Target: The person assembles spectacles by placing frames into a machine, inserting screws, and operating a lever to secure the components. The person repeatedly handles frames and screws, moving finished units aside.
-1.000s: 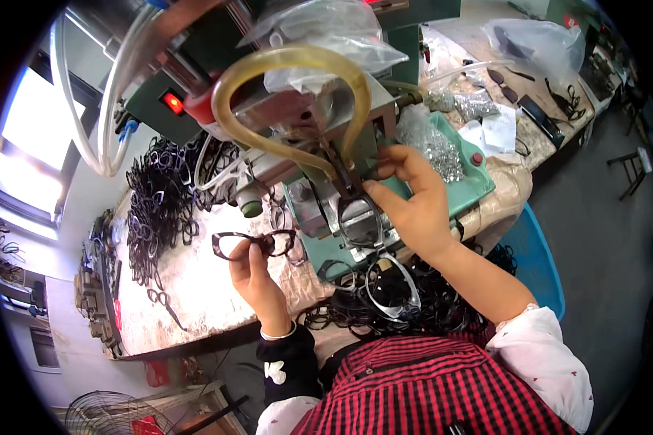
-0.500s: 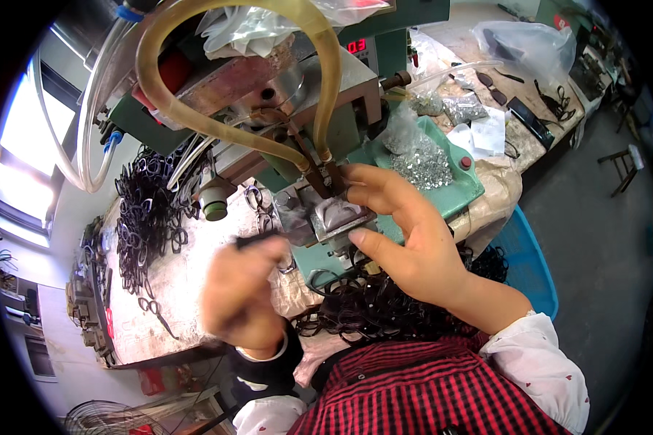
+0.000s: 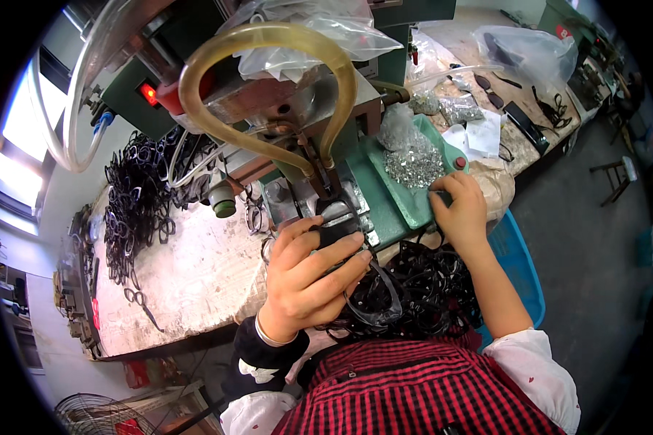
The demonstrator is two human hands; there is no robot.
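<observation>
My left hand [image 3: 308,279] has its fingers wrapped round a black eyeglass frame [image 3: 377,308] at the fixture [image 3: 363,217] of a green bench machine. One rim of the frame hangs toward my apron; the part under my fingers is hidden. Just above that hand, two dark electrode-like jaws [image 3: 329,181] point down at the fixture. At the near right corner of a green tray [image 3: 417,214], my right hand [image 3: 463,210] is bent with thumb and forefinger close together. Whatever lies between them is too small to tell. Small shiny metal parts [image 3: 413,165] are heaped in the tray.
A thick yellowish hose [image 3: 268,32] loops over the machine. Tangled black eyeglass frames [image 3: 134,196] cover the bench's left side, and more [image 3: 435,283] lie by my lap. At the right stands a blue basket [image 3: 526,268]; a red button [image 3: 460,163] sits beside the tray.
My left hand has swung in from the left to the fixture with the eyeglass frame. My right hand has left the fixture and moved right to the tray's corner.
</observation>
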